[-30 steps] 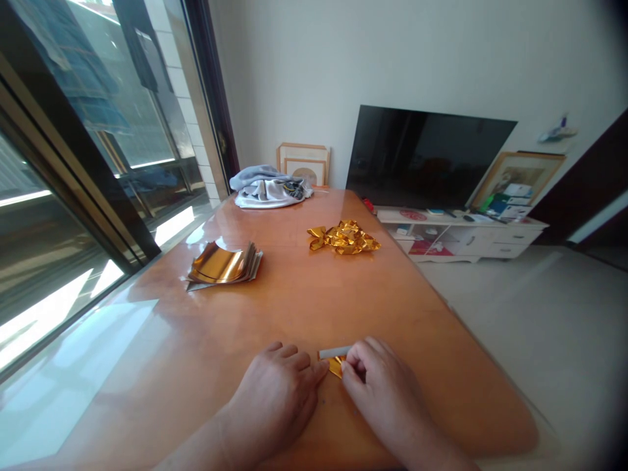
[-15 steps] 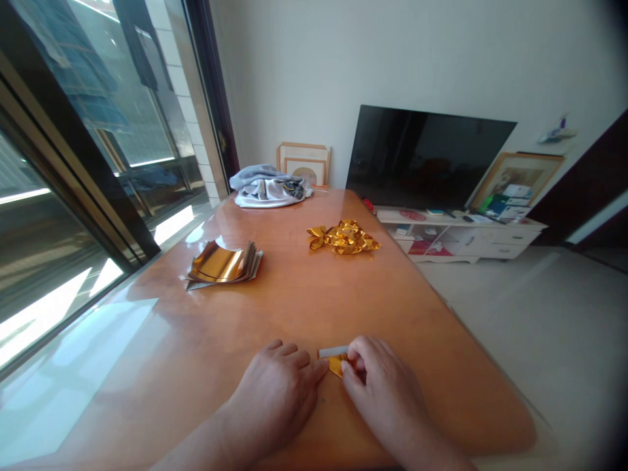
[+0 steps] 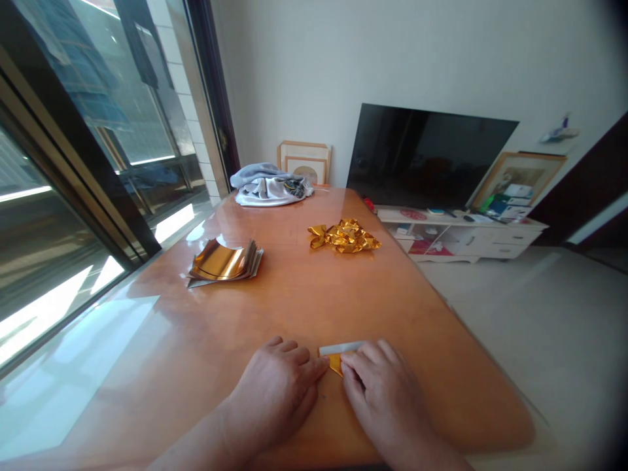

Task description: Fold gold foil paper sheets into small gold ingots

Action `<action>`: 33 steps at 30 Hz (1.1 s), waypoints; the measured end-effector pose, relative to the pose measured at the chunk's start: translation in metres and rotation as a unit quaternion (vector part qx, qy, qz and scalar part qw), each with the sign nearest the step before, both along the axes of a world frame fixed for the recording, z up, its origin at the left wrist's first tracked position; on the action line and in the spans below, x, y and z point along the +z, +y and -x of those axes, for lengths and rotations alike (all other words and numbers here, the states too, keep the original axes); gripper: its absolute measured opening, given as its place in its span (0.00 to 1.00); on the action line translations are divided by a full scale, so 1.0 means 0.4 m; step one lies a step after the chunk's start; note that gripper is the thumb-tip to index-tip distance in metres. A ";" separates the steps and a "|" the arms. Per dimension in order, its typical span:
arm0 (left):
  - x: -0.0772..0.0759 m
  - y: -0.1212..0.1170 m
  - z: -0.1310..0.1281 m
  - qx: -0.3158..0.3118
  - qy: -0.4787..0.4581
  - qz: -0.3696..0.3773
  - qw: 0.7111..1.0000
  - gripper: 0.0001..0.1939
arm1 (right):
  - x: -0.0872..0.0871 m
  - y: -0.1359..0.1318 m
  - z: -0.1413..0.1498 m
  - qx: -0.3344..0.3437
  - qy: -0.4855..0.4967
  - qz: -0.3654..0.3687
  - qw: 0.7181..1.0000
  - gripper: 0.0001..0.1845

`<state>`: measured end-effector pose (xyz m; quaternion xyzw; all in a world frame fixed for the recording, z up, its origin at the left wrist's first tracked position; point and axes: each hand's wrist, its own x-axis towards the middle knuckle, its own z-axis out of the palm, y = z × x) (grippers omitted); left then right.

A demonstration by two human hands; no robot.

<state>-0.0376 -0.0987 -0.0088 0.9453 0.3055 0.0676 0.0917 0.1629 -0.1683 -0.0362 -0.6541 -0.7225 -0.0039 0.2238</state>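
Observation:
A small piece of gold foil paper [image 3: 335, 364], folded, lies on the wooden table [image 3: 275, 301] between my hands. Along its far side runs a pale grey folded edge [image 3: 337, 348]. My left hand [image 3: 277, 389] is closed, with its fingertips pressing the paper's left end onto the tabletop. Bent over the right end, my right hand [image 3: 390, 389] pinches and presses the same paper, hiding part of it. Farther off, a stack of gold foil sheets [image 3: 223, 263] sits on the left, and a heap of folded gold foil pieces [image 3: 347, 237] on the right.
Bundled grey cloth [image 3: 269, 186] rests at the table's far end. A glass sliding door [image 3: 142, 124] stands on the left. Beyond the table's right edge are a television [image 3: 426, 157] and a low white cabinet [image 3: 490, 239].
My right hand has shifted slightly right and flattened over the paper, and more of the pale folded edge shows. My left hand has stayed in nearly the same place.

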 end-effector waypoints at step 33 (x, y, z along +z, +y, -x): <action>0.015 -0.067 -0.085 0.021 0.083 -0.138 0.987 0.09 | 0.032 -0.030 -0.004 -0.001 -0.026 0.025 0.999 0.12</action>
